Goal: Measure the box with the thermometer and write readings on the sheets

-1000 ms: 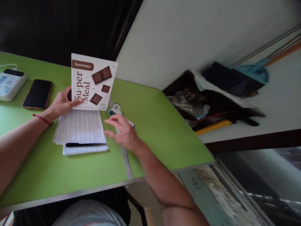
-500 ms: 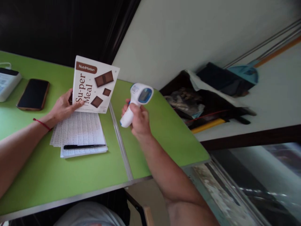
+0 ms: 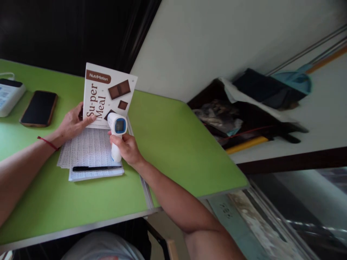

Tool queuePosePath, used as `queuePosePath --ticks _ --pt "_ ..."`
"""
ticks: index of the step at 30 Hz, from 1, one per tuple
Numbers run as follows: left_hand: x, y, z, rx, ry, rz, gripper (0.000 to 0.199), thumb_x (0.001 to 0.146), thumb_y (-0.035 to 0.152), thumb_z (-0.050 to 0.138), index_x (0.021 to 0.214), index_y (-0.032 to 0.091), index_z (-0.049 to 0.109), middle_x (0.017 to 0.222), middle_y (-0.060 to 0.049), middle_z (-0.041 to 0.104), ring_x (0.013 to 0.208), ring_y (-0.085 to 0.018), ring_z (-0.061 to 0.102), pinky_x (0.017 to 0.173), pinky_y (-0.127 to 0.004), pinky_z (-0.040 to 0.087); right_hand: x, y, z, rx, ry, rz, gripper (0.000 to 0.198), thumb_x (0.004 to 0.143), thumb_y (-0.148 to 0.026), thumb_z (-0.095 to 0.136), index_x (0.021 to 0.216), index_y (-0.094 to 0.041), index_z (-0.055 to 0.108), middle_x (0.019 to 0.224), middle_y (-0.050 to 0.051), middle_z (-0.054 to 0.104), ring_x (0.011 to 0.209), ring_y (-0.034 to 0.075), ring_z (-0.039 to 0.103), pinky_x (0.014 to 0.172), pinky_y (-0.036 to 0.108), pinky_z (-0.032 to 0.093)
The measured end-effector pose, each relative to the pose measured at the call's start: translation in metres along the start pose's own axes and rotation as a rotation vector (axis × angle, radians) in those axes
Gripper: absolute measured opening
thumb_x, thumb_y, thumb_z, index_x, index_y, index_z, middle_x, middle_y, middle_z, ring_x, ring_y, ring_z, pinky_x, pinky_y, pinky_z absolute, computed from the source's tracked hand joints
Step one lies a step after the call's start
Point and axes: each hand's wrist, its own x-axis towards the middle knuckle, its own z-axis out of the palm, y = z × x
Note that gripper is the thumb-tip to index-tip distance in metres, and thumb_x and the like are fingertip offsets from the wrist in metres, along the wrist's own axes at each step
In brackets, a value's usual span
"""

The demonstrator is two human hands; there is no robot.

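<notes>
My left hand grips the lower left edge of a white box printed "NutriMotion Su-per Meal" with brown chocolate pieces. The thumb lies across its front, and the other fingers are hidden behind. The box stands tilted above a stack of papers covered in handwriting. In my right hand is a white and blue infrared thermometer, wrapped by the fingers. Its screen faces me and its head overlaps the box's lower right part; whether they touch I cannot tell. A black pen lies across the papers.
A phone and a white device with a cable lie at the left of the green table. A metal seam runs across the tabletop. Beyond its right edge are a blue dustpan and dark clutter against the wall.
My right hand has brought the thermometer leftward and a little down, from beside the box to in front of its lower right part. My left hand and the box have hardly moved.
</notes>
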Motion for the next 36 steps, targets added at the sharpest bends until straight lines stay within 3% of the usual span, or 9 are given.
queuePosePath --ticks 6,13,25,36 --pt "-0.001 0.000 0.000 0.029 0.013 0.002 0.059 0.079 0.064 0.059 0.118 0.019 0.058 0.108 -0.009 0.067 0.099 -0.031 0.062 0.082 -0.039 0.048 -0.003 -0.003 0.003 -0.101 0.042 -0.012 0.036 0.075 -0.055 0.062 0.068 -0.020 0.059 0.060 -0.003 0.052 0.059 0.012 0.049 0.059 0.027 0.041" --pt "-0.001 0.001 -0.001 0.049 0.005 0.000 0.061 0.080 0.065 0.058 0.120 0.020 0.056 0.112 -0.009 0.067 0.097 -0.030 0.063 0.081 -0.038 0.049 -0.001 0.000 0.001 -0.035 0.018 -0.032 0.039 0.076 -0.058 0.060 0.075 -0.019 0.061 0.065 -0.002 0.054 0.059 0.012 0.049 0.059 0.027 0.042" --pt "-0.002 -0.002 -0.002 0.022 -0.022 0.017 0.065 0.075 0.061 0.066 0.124 0.020 0.053 0.120 -0.010 0.064 0.105 -0.032 0.061 0.087 -0.039 0.049 -0.001 -0.001 0.002 -0.002 -0.003 -0.033 0.036 0.074 -0.056 0.064 0.070 -0.020 0.058 0.066 -0.002 0.054 0.062 0.012 0.051 0.062 0.027 0.045" --pt "-0.004 0.002 -0.005 0.071 -0.030 -0.007 0.067 0.075 0.062 0.066 0.124 0.019 0.051 0.118 -0.008 0.062 0.106 -0.032 0.058 0.090 -0.039 0.045 -0.011 -0.009 -0.003 -0.106 0.054 -0.034 0.033 0.073 -0.052 0.066 0.077 -0.019 0.064 0.065 -0.002 0.056 0.063 0.013 0.050 0.061 0.027 0.043"
